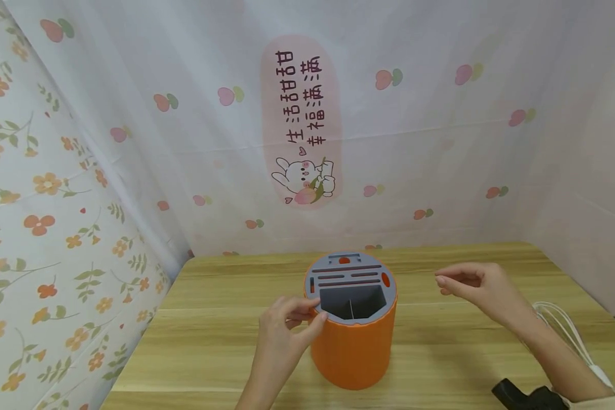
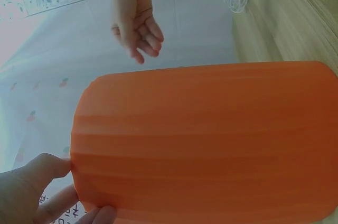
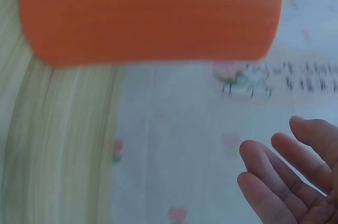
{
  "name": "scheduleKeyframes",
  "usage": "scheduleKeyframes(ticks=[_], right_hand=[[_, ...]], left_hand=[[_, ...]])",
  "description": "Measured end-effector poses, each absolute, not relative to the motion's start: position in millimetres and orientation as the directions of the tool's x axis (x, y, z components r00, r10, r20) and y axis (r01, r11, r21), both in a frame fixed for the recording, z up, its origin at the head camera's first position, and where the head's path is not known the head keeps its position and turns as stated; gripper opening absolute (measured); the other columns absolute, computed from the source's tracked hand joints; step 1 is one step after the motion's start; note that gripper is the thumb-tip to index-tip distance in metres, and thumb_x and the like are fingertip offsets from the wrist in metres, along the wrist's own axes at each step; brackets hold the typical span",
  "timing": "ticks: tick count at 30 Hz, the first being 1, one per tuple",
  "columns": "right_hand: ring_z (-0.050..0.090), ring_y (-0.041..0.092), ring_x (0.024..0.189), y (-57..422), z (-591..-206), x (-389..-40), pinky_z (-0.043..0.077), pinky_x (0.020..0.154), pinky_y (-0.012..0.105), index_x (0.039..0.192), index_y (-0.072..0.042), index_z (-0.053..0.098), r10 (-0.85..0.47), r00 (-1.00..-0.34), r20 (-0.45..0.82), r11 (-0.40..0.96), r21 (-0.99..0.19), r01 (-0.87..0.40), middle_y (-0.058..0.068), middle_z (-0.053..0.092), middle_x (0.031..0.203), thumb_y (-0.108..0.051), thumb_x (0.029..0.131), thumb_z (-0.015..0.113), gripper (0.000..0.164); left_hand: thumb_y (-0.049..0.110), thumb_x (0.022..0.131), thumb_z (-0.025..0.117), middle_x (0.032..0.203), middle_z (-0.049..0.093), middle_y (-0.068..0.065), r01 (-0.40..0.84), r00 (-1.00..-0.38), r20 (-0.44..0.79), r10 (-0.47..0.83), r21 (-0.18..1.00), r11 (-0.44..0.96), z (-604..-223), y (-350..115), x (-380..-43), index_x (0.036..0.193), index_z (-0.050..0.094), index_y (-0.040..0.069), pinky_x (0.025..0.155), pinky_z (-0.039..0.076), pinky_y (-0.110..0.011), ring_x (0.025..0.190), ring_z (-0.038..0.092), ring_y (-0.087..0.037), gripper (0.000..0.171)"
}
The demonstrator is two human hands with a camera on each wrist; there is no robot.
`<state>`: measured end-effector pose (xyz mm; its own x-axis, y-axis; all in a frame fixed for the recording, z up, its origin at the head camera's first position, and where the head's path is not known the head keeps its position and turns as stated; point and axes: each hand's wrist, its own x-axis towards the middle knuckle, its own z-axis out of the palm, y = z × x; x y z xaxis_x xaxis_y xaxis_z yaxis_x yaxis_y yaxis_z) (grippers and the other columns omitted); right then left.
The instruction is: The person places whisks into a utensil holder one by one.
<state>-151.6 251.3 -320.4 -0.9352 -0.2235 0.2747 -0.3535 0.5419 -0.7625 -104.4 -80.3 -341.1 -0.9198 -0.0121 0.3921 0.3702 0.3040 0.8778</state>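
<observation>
An orange cylindrical desk organizer (image 1: 352, 356) with a grey slotted top (image 1: 345, 277) stands upright on the wooden table. Two dark, open compartments show at the front of the top, divided by a thin wall. My left hand (image 1: 283, 336) holds the organizer at its left rim, with thumb and fingertips against the edge. In the left wrist view, the fingers (image 2: 57, 167) meet the upper end of the orange wall (image 2: 206, 139). My right hand (image 1: 484, 287) hovers to the right, apart from the organizer, its fingers loosely bent and holding nothing; the right wrist view shows its bare fingers (image 3: 280, 182).
A white cable (image 1: 569, 330) lies at the table's right side, near the right forearm. A black object (image 1: 530, 396) shows at the lower right edge. Behind the wooden table (image 1: 205, 330) hangs a printed curtain (image 1: 415, 154); a floral curtain (image 1: 56, 228) borders the left.
</observation>
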Motion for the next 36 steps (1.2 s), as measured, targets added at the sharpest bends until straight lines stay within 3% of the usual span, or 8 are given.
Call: scheduleKeyframes(ticks=[5,14,20,24,27,31,36], right_hand=[[0.066,0.013,0.079,283.7,-328.5,-155.3,0.054,0.067,0.023,0.110,0.007,0.061,-0.215,-0.954,0.208,0.506,-0.812,-0.291,0.000,0.069,0.091,-0.014,0.091,0.058,0.029],[0.066,0.014,0.077,326.1,-345.1,-159.0,0.055,0.063,0.026,0.109,0.002,0.063,-0.196,-0.972,0.133,0.506,-0.835,-0.216,-0.006,0.068,0.090,-0.011,0.092,0.056,0.023],[0.066,0.012,0.077,349.3,-355.3,-156.3,0.054,0.062,0.026,0.107,-0.009,0.066,-0.205,-0.975,0.085,0.525,-0.831,-0.183,-0.007,0.068,0.089,-0.010,0.093,0.053,0.019],[0.066,0.010,0.074,364.2,-364.2,-152.7,0.054,0.059,0.026,0.099,-0.024,0.067,-0.172,-0.983,0.069,0.553,-0.819,-0.154,-0.005,0.069,0.085,-0.011,0.093,0.054,0.020],[0.065,0.007,0.071,374.0,-370.8,-149.1,0.054,0.058,0.027,0.102,-0.013,0.068,-0.135,-0.989,0.052,0.615,-0.779,-0.125,0.001,0.070,0.084,-0.014,0.093,0.055,0.016],[0.064,0.007,0.071,385.3,-375.8,-144.1,0.055,0.060,0.029,0.111,0.017,0.055,-0.126,-0.992,-0.011,0.683,-0.726,-0.078,0.014,0.068,0.088,-0.018,0.094,0.053,0.039],[0.064,0.008,0.071,400.3,-381.1,-136.5,0.055,0.061,0.030,0.110,0.023,0.050,-0.138,-0.983,-0.121,0.721,-0.693,-0.016,0.016,0.067,0.089,-0.022,0.096,0.049,0.047]], left_hand=[[0.016,0.074,0.077,0.081,0.060,0.002,0.374,-0.918,0.397,-0.018,0.879,0.295,-341.3,-80.6,-104.4,0.093,0.072,0.012,0.073,0.054,-0.032,0.074,0.062,-0.011,0.020],[0.017,0.074,0.077,0.083,0.060,0.002,0.370,-0.919,0.394,-0.023,0.880,0.298,-341.3,-81.9,-103.1,0.094,0.072,0.013,0.073,0.053,-0.031,0.075,0.062,-0.011,0.020],[0.017,0.074,0.077,0.082,0.060,0.002,0.365,-0.921,0.389,-0.027,0.886,0.287,-340.9,-81.9,-102.3,0.094,0.072,0.013,0.074,0.053,-0.029,0.075,0.062,-0.011,0.020],[0.017,0.074,0.077,0.082,0.060,0.001,0.365,-0.921,0.388,-0.028,0.887,0.282,-340.7,-81.5,-102.2,0.094,0.072,0.013,0.074,0.053,-0.031,0.075,0.062,-0.011,0.021],[0.017,0.074,0.077,0.083,0.059,0.002,0.366,-0.921,0.389,-0.026,0.887,0.280,-340.4,-81.4,-102.5,0.094,0.072,0.013,0.074,0.053,-0.031,0.075,0.061,-0.011,0.021],[0.017,0.075,0.077,0.083,0.059,0.002,0.367,-0.921,0.389,-0.023,0.885,0.285,-340.0,-81.3,-102.8,0.095,0.072,0.013,0.074,0.053,-0.029,0.076,0.061,-0.011,0.021],[0.018,0.075,0.076,0.083,0.060,0.002,0.373,-0.919,0.395,-0.018,0.880,0.295,-339.7,-80.8,-103.0,0.094,0.072,0.013,0.074,0.053,-0.030,0.076,0.061,-0.011,0.021]])
